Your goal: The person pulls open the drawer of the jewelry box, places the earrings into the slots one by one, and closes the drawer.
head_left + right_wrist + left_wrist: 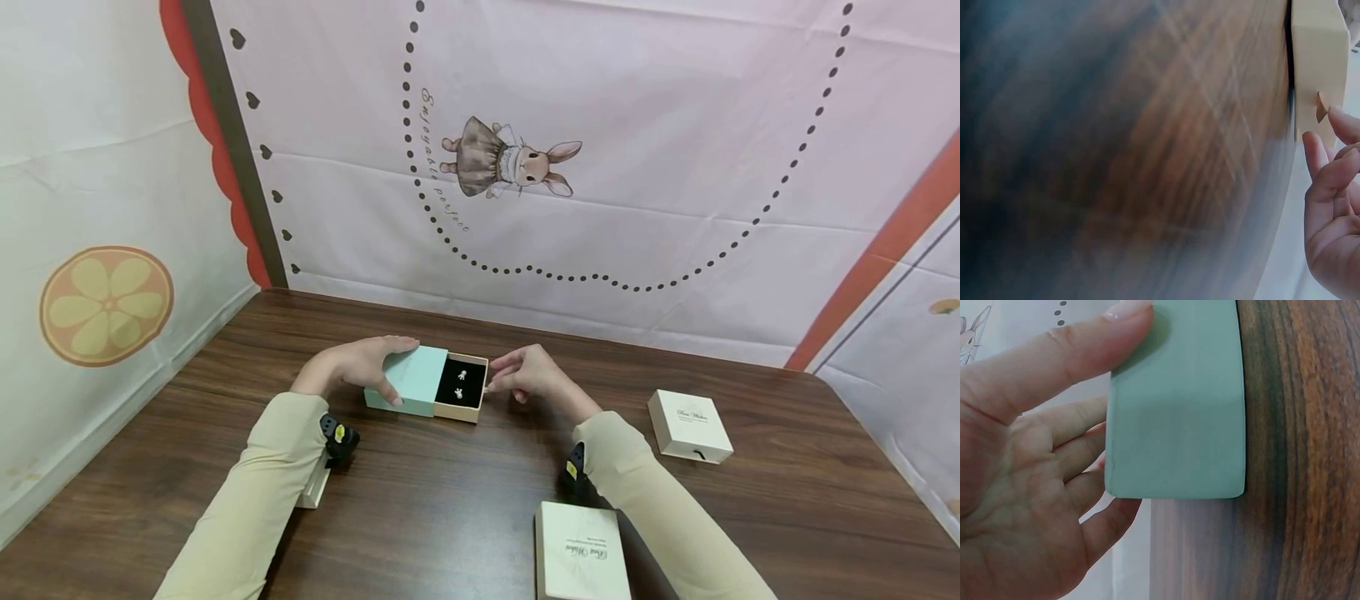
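Observation:
My left hand [367, 364] grips the teal sleeve [417, 377] of a small drawer box, its thumb on the near side and the other fingers behind. A cream drawer [457, 412] sticks out of the sleeve's right end. On its black lining sit two small silvery earrings [460, 384]. At the drawer's right end, my right hand [531, 372] has its fingertips at a small pull tab [1322, 107], which stretches toward one fingertip. Part of the tab is hidden behind that fingertip.
A white gift box [690, 425] lies to the right on the brown wooden table [420, 517]. Another white box [583, 554] is at the near edge, by the right forearm. A pale box [313, 490] lies partly under the left forearm. A printed cloth [637, 125] hangs behind the table.

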Motion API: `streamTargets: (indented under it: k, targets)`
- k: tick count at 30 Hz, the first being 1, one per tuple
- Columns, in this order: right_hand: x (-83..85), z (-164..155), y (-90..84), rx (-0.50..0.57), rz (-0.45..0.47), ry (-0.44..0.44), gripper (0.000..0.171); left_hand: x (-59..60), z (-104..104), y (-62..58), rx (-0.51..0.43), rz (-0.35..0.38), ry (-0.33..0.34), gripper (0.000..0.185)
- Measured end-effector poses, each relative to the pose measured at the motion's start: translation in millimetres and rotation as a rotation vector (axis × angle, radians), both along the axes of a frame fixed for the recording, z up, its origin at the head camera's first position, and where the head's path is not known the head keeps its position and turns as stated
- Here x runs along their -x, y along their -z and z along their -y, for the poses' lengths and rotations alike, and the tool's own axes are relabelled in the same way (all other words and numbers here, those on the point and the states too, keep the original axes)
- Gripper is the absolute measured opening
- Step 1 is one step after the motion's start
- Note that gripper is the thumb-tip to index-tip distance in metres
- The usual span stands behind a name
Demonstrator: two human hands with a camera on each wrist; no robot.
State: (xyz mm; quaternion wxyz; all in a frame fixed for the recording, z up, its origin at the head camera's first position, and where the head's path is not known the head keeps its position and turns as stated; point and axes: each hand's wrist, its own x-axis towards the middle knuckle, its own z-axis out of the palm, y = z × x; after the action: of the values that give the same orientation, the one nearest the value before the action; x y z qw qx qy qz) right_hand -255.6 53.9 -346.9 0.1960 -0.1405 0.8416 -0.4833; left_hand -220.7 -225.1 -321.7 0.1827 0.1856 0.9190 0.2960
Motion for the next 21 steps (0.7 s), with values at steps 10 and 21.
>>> streamTargets:
  k: [10, 21]
  targets:
    - [-2.5, 6, 0.6, 0.031, 0.032, 0.017, 0.036, -0.2, 0, 0.2, -0.010, 0.016, -0.011, 0.097]
    - [-3.1, 12, -0.9, 0.041, 0.045, 0.018, 0.038, -0.1, 0, 0.7, -0.011, 0.025, -0.022, 0.098]
